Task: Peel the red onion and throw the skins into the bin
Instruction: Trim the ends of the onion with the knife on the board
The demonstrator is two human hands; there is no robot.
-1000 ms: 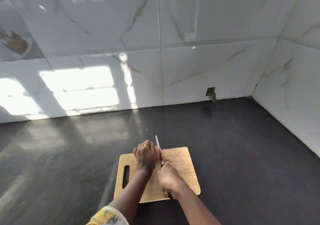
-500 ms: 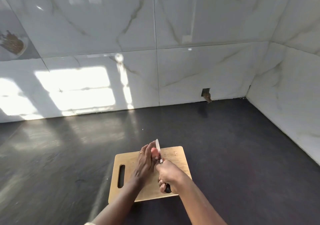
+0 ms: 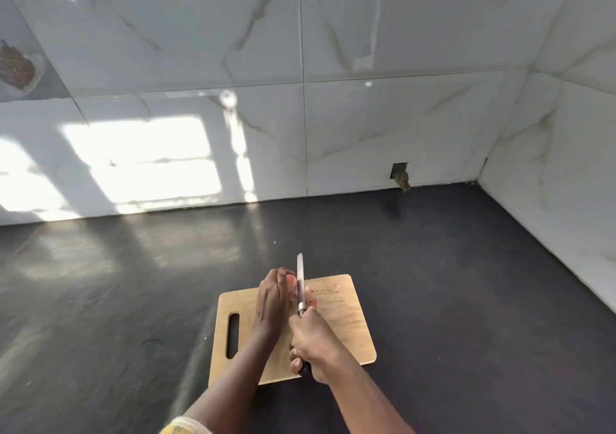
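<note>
We see left hand [image 3: 273, 300] curled over red onion [image 3: 293, 286] at board [image 3: 346, 330] far edge. Right hand [image 3: 313, 343] grips knife [image 3: 300, 277], blade just beside left fingers [image 3: 283, 275]. Our worry: onion rolls, blade slips, cuts them. Bin unseen.

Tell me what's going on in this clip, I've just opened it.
A person is working on a red onion over a wooden cutting board on a dark countertop. The left hand holds the onion down on the board and covers most of it. The right hand grips a knife by its handle, blade pointing away, set at the onion just right of the left fingers. Whether any skin is off cannot be told.
</note>
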